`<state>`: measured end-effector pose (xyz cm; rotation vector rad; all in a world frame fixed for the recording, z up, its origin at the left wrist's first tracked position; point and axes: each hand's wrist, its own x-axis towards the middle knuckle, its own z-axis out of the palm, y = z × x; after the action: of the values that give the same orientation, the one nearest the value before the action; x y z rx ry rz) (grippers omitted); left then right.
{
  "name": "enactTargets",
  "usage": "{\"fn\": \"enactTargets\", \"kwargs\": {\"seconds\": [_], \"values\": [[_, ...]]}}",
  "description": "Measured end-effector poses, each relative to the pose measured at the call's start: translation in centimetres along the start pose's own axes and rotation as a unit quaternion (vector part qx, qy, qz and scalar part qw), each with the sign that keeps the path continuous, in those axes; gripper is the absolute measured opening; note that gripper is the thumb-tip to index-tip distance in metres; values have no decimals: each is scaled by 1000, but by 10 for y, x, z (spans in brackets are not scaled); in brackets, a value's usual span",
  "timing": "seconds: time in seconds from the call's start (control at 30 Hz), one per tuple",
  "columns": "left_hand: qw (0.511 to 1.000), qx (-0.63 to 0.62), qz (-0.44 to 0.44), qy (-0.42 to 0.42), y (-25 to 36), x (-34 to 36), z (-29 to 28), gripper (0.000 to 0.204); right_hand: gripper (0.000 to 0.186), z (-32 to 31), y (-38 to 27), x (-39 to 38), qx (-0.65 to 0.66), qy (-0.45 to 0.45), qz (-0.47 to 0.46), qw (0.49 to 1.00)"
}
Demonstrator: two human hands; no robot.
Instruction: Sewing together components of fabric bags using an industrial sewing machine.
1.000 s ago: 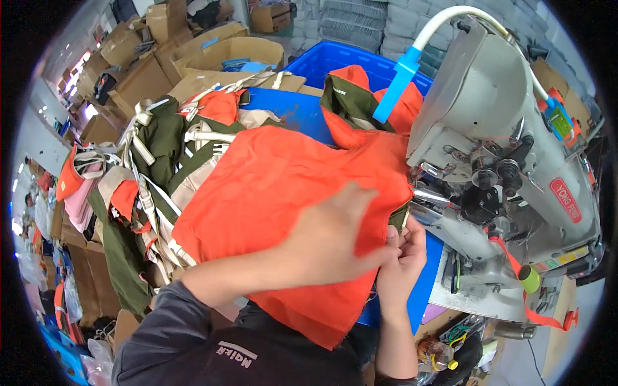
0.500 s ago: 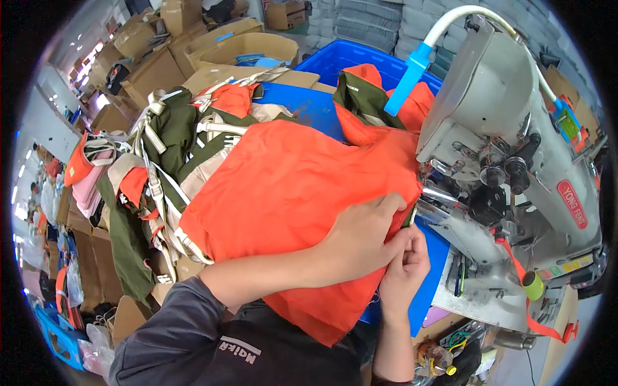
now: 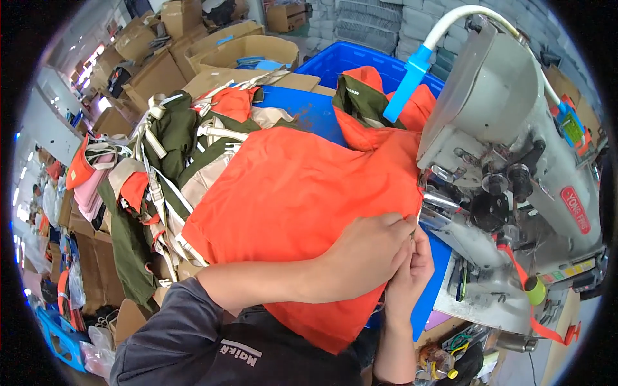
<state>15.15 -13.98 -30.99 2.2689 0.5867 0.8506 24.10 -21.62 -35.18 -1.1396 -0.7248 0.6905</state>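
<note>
1. Workshop background: open brown cardboard boxes (image 3: 154, 74) at upper left, deep blue plastic crate (image 3: 322, 61) at the far side.
2. Surface: flat blue work table (image 3: 439, 257), showing beyond the right hand and again at the far side.
3. Main piece: large orange-red woven fabric panel (image 3: 302, 193), spread in front of the person, far right corner up against the grey metal sewing machine (image 3: 489, 96). Near corner hangs down over the person's dark top.
4. Left hand (image 3: 370, 248): lies across the panel, fingers bent and closed on its right edge, just short of the machine.
5. Right hand (image 3: 412, 273): beside the left, fingers curled, thumb and forefinger pinching the same edge. Fingertips of both hands meet; exact pinch point hidden.
6. Left of panel: heaped olive-green and beige fabric pieces with off-white straps (image 3: 174, 128), touching it.
7. Machine side: white bent hose with flat blue end (image 3: 444, 26); narrow red ribbon (image 3: 512, 258) hanging below the head.
</note>
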Motion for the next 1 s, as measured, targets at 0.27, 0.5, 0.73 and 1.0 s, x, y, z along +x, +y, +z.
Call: {"fn": "enactTargets", "kwargs": {"seconds": [0.27,0.5,0.73,1.0], "values": [[1000,11,-28,-6,-5,13,-2,29,29,0,3,20,23,-15,6,1000],[999,-34,7,26,-9,18,15,28,29,-15,10,28,20,-2,-15,1000],[996,-78,11,44,-14,17,-1,20,24,-3,2,29,19,18,-2,1000],[982,-164,-86,-22,-8,23,-19,26,24,-5,-2,7,-71,1,-6,997]]}}
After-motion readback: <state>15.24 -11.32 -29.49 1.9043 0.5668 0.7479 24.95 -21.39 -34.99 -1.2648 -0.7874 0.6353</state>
